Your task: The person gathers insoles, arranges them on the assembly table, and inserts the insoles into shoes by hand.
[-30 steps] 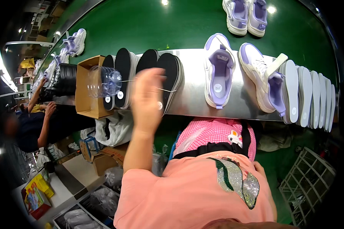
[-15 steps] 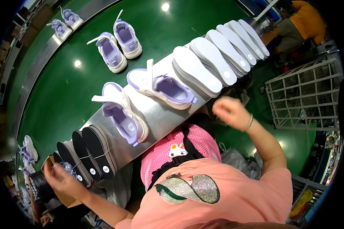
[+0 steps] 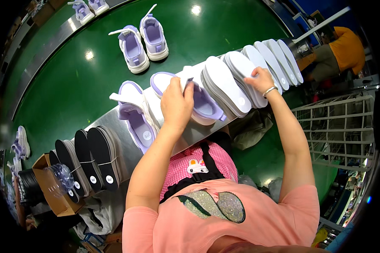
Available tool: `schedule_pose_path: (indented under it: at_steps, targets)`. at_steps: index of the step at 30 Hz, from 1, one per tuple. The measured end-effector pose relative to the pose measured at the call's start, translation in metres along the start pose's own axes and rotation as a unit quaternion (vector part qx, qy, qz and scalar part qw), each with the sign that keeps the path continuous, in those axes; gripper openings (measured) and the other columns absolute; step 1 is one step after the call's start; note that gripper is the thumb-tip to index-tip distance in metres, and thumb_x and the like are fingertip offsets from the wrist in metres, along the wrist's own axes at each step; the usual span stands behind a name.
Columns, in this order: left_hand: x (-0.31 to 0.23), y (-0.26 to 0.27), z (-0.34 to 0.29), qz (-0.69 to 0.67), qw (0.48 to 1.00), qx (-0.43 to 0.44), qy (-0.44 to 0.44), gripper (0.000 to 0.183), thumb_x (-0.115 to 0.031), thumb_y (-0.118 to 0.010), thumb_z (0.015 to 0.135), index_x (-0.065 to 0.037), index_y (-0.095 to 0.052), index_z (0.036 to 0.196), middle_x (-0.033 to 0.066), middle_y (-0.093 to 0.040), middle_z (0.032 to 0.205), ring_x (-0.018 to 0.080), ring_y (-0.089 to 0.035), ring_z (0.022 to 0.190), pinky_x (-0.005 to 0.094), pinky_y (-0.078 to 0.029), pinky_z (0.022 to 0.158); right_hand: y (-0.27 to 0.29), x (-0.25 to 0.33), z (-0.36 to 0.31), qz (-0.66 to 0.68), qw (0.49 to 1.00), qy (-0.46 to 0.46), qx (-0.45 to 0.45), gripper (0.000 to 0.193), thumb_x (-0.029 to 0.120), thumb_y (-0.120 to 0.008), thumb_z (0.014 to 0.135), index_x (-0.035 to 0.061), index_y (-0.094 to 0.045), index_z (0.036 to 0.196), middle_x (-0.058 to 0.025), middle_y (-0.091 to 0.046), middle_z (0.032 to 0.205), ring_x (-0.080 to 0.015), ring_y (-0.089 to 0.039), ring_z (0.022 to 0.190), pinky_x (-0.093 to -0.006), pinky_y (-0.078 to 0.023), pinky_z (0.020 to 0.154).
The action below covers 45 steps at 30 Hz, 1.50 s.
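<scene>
A white and lilac sneaker (image 3: 204, 103) lies tilted on the metal ledge. My left hand (image 3: 177, 103) is closed on it, its thumb and fingers at the tongue and strap, which are partly covered. My right hand (image 3: 261, 81) is at the stacks of white insoles (image 3: 224, 84), fingertips curled at the edge of a top insole. Left of my left hand stands the other sneaker (image 3: 137, 114) with its strap open and a round sticker inside. Bundles of black insoles (image 3: 103, 158) lean at the ledge's left end.
Another pair of lilac sneakers (image 3: 133, 48) stands on the green surface (image 3: 76, 88) beyond the ledge (image 3: 128, 162). A cardboard box (image 3: 55, 194) with clear plastic pieces is at lower left. A wire rack (image 3: 335, 130) stands at right; a person in orange (image 3: 346, 50) is at far right.
My left hand has come from the box at lower left to the right-hand sneaker and taken hold of it. My right hand has moved up and forward onto the white insoles.
</scene>
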<state>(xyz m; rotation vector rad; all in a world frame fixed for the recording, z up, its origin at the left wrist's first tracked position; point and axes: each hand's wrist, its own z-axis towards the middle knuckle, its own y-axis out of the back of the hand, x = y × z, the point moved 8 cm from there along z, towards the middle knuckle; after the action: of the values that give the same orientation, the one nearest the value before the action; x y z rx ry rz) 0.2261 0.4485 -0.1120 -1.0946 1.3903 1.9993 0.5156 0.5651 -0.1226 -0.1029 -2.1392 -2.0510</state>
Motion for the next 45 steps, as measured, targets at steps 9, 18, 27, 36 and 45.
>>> schedule_pose_path:
  at_steps: [9, 18, 27, 36, 45]
  targets:
    - [0.02, -0.005, 0.003, -0.034, 0.999, -0.004, 0.038, 0.025, -0.024, -0.052, 0.079, 0.001, -0.049, 0.078, 0.0207, -0.054, 0.067, 0.0395, -0.052, 0.064, 0.0448, -0.04, 0.059, 0.014, 0.128, -0.109, 0.251, 0.847, 0.015, 0.468, 0.026, 0.027, -0.056, 0.072, 0.0019, -0.057, 0.069, -0.0052, -0.053, 0.056, -0.0122, -0.052, 0.05, -0.0259, -0.042, 0.044]
    - [0.026, 0.0, -0.005, 0.015, 0.998, -0.049, 0.047, 0.022, -0.021, -0.049, 0.081, 0.001, -0.049, 0.081, 0.0207, -0.056, 0.067, 0.0376, -0.054, 0.063, 0.0429, -0.041, 0.057, -0.033, 0.209, -0.095, -0.09, 0.917, 0.355, 0.16, 0.021, 0.02, -0.055, 0.066, 0.0019, -0.06, 0.074, -0.0193, -0.052, 0.09, -0.0312, -0.057, 0.073, -0.0365, -0.046, 0.065]
    - [0.03, 0.001, -0.01, 0.009, 0.996, -0.028, 0.082, 0.019, -0.018, -0.046, 0.082, 0.001, -0.045, 0.081, 0.0209, -0.056, 0.067, 0.0386, -0.055, 0.063, 0.0444, -0.042, 0.058, 0.012, 0.193, -0.116, -0.181, 0.9, 0.373, 0.133, 0.015, 0.018, -0.058, 0.062, 0.0054, -0.053, 0.069, -0.0085, -0.054, 0.069, -0.0246, -0.056, 0.066, -0.0343, -0.046, 0.056]
    - [0.029, -0.002, -0.01, -0.041, 0.996, -0.049, 0.064, 0.021, -0.019, -0.047, 0.082, 0.002, -0.046, 0.081, 0.0216, -0.056, 0.066, 0.0393, -0.054, 0.063, 0.0447, -0.041, 0.057, -0.078, 0.209, -0.088, -0.16, 0.871, 0.378, 0.269, 0.013, 0.014, -0.054, 0.065, 0.0044, -0.061, 0.071, -0.0138, -0.059, 0.072, -0.0271, -0.059, 0.07, -0.0347, -0.047, 0.064]
    - [0.034, -0.004, -0.012, -0.023, 0.996, -0.037, 0.082, 0.024, -0.02, -0.049, 0.082, 0.003, -0.052, 0.088, 0.0221, -0.057, 0.071, 0.0368, -0.056, 0.066, 0.0403, -0.043, 0.058, -0.104, 0.215, -0.094, -0.314, 0.77, 0.348, 0.432, 0.031, 0.016, -0.058, 0.066, 0.0074, -0.062, 0.095, -0.0138, -0.059, 0.097, -0.0244, -0.058, 0.09, -0.0322, -0.045, 0.075]
